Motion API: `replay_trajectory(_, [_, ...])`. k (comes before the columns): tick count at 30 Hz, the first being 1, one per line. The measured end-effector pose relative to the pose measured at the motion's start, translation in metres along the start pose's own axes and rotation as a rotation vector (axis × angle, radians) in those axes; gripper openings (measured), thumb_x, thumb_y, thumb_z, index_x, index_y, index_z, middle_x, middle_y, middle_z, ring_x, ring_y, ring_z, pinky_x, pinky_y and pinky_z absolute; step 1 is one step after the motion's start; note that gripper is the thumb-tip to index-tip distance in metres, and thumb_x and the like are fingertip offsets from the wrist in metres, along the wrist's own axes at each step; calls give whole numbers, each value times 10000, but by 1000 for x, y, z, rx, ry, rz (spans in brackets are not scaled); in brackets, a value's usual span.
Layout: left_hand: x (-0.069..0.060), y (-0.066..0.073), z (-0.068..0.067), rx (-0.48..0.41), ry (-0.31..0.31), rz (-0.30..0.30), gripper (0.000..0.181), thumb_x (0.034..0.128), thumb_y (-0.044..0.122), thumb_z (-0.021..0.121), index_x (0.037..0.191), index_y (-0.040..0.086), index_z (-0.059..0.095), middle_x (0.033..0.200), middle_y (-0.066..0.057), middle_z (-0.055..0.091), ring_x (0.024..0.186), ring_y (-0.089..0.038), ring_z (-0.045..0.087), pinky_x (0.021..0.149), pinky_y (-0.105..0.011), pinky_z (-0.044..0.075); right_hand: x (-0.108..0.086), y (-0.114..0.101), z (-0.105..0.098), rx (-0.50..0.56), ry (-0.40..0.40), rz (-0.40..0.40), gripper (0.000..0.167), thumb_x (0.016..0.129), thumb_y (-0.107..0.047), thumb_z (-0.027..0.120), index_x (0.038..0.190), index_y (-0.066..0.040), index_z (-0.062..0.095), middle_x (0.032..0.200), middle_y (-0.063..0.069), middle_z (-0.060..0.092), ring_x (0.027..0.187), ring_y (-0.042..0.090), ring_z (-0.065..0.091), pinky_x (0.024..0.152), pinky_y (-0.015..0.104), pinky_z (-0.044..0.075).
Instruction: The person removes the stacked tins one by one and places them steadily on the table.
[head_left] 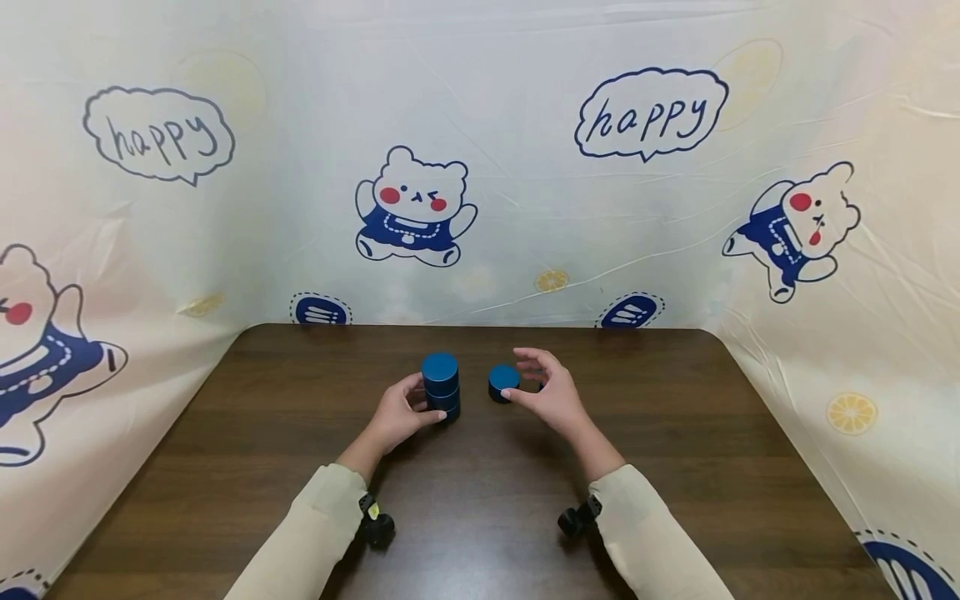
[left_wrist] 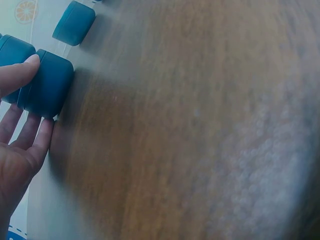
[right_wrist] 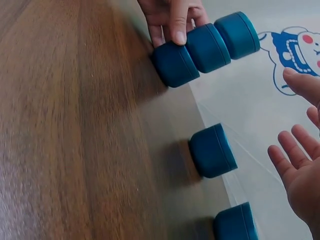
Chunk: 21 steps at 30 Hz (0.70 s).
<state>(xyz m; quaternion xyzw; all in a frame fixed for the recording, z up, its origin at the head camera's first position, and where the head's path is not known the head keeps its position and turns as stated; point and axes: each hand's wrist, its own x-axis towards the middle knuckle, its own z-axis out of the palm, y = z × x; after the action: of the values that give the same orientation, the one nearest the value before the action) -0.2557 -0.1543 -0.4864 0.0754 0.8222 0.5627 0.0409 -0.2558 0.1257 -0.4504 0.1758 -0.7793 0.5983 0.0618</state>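
A stack of three small blue lidded tins (head_left: 441,385) stands upright on the table. My left hand (head_left: 397,414) holds it from the left, thumb on the near side and fingers behind; in the left wrist view the thumb lies across the lower tins (left_wrist: 52,82). To the right is a single blue tin (head_left: 501,379). My right hand (head_left: 553,396) hovers over its right side, fingers spread; the right wrist view shows that hand (right_wrist: 305,185) apart from the tins. Another blue tin (right_wrist: 235,225), mostly hidden behind the right hand in the head view, stands farther right.
The dark wooden table (head_left: 480,508) has rounded far corners. Behind it and along both sides hangs a pale printed cloth (head_left: 517,208) with bears and lettering. Black wrist cameras sit under both cuffs, the left camera (head_left: 378,530) and the right camera (head_left: 573,522).
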Motion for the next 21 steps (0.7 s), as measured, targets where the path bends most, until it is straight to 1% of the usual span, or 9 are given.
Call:
replay_trajectory(7, [0, 0, 1, -4, -1, 2, 669, 785, 58, 817, 1378, 70, 509, 1302, -156, 578, 1201, -355, 547, 991, -468, 469, 1, -7, 5, 15, -48, -5, 620, 782, -81, 825, 1334, -70, 544, 1345, 208, 505, 1207, 382, 527, 998, 575, 432])
replay_trajectory(9, [0, 0, 1, -3, -2, 2, 673, 786, 61, 817, 1382, 69, 505, 1306, -157, 575, 1201, -356, 548, 991, -468, 470, 1, -8, 7, 17, -55, 0, 615, 782, -88, 826, 1331, -87, 550, 1336, 172, 515, 1205, 366, 534, 996, 572, 437])
replay_trajectory(11, [0, 0, 1, -4, -2, 1, 676, 783, 62, 819, 1382, 68, 505, 1306, -158, 575, 1201, -355, 549, 991, -466, 470, 2, -9, 9, 8, -62, 10, 614, 782, -98, 829, 1330, -103, 554, 1332, 142, 522, 1202, 342, 540, 997, 558, 442])
replay_trajectory(14, [0, -2, 1, -6, 0, 5, 680, 779, 63, 823, 1381, 70, 507, 1302, -158, 578, 1196, -356, 552, 989, -468, 471, 3, -11, 13, -9, -76, 26, 621, 786, -103, 827, 1340, -99, 548, 1334, 122, 524, 1204, 334, 538, 1003, 550, 440])
replay_trajectory(17, [1, -3, 1, 2, 1, 10, 680, 775, 70, 828, 1376, 76, 512, 1298, -156, 582, 1192, -358, 555, 986, -468, 472, 5, -12, 16, -33, -92, 35, 636, 789, -143, 830, 1354, -102, 539, 1355, 133, 515, 1213, 316, 532, 1009, 532, 442])
replay_trajectory(21, [2, -4, 1, 10, 3, 8, 677, 774, 76, 830, 1374, 85, 516, 1297, -148, 584, 1193, -353, 555, 985, -462, 474, 6, -14, 19, -59, -103, 38, 650, 779, -203, 842, 1354, -142, 544, 1345, 94, 525, 1209, 299, 540, 1000, 504, 460])
